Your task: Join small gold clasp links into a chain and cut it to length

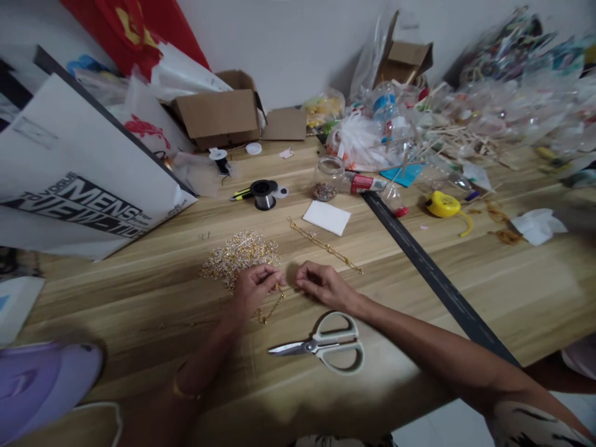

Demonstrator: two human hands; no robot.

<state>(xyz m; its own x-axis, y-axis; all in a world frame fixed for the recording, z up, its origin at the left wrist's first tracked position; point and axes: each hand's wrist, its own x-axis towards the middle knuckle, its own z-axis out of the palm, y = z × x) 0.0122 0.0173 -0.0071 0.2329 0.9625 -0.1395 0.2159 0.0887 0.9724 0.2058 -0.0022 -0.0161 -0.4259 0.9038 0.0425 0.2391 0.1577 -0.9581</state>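
Note:
Between thumb and fingers my left hand [255, 287] pinches a short gold chain [280, 301], which trails down onto the wooden table. My right hand [323, 284] is close by on the right with its fingertips pressed together; whatever they hold, if anything, is too small to make out. Just behind my left hand lies a heap of gold and clear beaded chain [239, 251]. A second gold chain [328, 246] stretches across the table beyond my right hand. Scissors with pale handles [338, 367] lie in front of both hands, blades pointing left.
Behind are a white folded paper [326, 217], a wire spool [265, 197] and a jar of beads [326, 189]. A black strip [419, 273] runs along the right. A yellow tape measure [442, 204], cardboard box [218, 115], white bag [84, 174] and purple iron [51, 385] stand around.

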